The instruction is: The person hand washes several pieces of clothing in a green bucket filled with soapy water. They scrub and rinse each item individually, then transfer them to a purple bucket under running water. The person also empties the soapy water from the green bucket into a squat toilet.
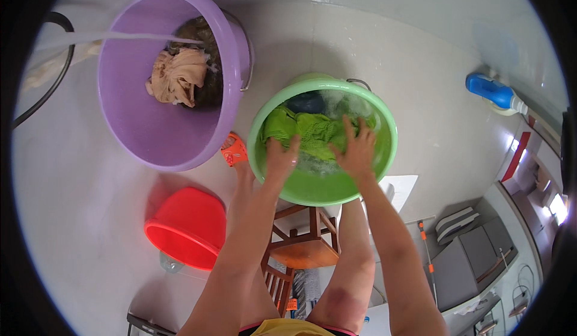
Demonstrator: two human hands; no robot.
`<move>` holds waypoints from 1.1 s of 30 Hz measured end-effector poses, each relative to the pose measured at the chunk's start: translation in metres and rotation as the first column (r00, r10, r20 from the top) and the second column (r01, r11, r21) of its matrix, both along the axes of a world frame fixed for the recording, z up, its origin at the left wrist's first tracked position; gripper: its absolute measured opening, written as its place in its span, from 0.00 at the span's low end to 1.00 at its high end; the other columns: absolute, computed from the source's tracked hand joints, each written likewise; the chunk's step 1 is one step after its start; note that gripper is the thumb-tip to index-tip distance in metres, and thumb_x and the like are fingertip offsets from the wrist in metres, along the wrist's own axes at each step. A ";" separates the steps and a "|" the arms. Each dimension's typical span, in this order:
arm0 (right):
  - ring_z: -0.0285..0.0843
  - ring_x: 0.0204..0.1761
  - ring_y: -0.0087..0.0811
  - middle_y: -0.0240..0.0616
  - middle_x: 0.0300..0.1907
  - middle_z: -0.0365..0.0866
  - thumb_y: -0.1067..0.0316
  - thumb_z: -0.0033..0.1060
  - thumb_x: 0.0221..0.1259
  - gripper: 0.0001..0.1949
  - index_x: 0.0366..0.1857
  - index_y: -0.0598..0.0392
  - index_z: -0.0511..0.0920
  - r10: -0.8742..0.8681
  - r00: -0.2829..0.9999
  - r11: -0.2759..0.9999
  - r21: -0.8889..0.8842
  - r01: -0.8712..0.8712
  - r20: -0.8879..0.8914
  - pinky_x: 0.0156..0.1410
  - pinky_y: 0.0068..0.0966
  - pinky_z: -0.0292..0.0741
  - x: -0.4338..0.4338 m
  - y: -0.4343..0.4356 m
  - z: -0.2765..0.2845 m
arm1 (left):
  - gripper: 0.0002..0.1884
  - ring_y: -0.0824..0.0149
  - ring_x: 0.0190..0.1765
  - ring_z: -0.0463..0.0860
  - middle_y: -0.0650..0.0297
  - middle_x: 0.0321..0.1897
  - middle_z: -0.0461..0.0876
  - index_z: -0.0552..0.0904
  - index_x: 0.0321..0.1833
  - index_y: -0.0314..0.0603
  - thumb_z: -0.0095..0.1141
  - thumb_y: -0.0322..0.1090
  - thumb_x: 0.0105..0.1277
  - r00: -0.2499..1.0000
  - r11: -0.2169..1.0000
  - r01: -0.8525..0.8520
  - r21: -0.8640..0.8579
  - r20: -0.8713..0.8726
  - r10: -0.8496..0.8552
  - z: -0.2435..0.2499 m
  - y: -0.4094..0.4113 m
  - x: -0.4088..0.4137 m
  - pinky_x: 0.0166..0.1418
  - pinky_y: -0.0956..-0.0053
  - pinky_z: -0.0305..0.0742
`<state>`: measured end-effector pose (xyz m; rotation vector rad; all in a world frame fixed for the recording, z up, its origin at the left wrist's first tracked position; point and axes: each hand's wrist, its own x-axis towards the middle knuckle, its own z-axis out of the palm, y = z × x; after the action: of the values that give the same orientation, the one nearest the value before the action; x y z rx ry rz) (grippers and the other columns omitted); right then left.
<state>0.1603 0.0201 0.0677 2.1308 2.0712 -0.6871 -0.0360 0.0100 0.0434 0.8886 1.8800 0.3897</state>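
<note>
Before me stands a light green plastic bucket [322, 191] with sudsy water. A bright green textured cloth [315, 131] lies in it, beside something dark under the water. My left hand [281, 155] is at the near left part of the cloth, fingers spread. My right hand [358, 149] is over its right part, fingers apart. Neither hand plainly grips the cloth. To the left, a larger purple bucket [139, 124] holds a beige cloth [180, 77] in dark water, and a stream of water runs into it.
A red basin [194, 223] is at the lower left. A wooden chair [304, 252] stands between my legs. A blue bottle [491, 90] is at the far right, a dark hose [70, 56] at the far left. An orange clog [235, 150] is between the buckets.
</note>
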 end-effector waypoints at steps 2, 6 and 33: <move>0.60 0.61 0.62 0.58 0.66 0.54 0.58 0.70 0.47 0.38 0.67 0.45 0.63 -0.036 0.999 0.967 -0.250 0.044 0.036 0.63 0.49 0.68 -0.019 -0.017 -0.018 | 0.28 0.41 0.50 0.78 0.40 0.50 0.77 0.74 0.57 0.31 0.59 0.47 0.62 0.926 0.960 0.281 0.013 -0.265 -0.267 -0.038 -0.029 0.016 0.55 0.54 0.73; 0.67 0.60 0.53 0.50 0.62 0.68 0.55 0.67 0.46 0.35 0.64 0.44 0.70 -0.033 0.999 0.820 -0.571 0.037 0.017 0.62 0.49 0.69 0.008 -0.034 -0.113 | 0.28 0.45 0.57 0.74 0.44 0.59 0.72 0.75 0.60 0.38 0.59 0.48 0.61 0.900 0.775 0.384 -0.502 0.019 -0.435 -0.085 -0.018 0.034 0.57 0.54 0.71; 0.74 0.58 0.42 0.47 0.55 0.77 0.64 0.74 0.36 0.33 0.54 0.59 0.75 -0.818 0.050 0.573 -0.819 -0.010 -0.573 0.63 0.33 0.73 0.032 -0.039 0.181 | 0.38 0.59 0.53 0.81 0.52 0.54 0.80 0.69 0.66 0.42 0.59 0.61 0.61 0.303 0.849 0.078 -0.523 0.823 0.480 0.204 0.026 -0.005 0.59 0.61 0.75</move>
<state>0.1925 -0.0186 0.2490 1.8693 0.6149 -3.0008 -0.0407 0.0362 0.2474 -0.0637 0.8307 0.4377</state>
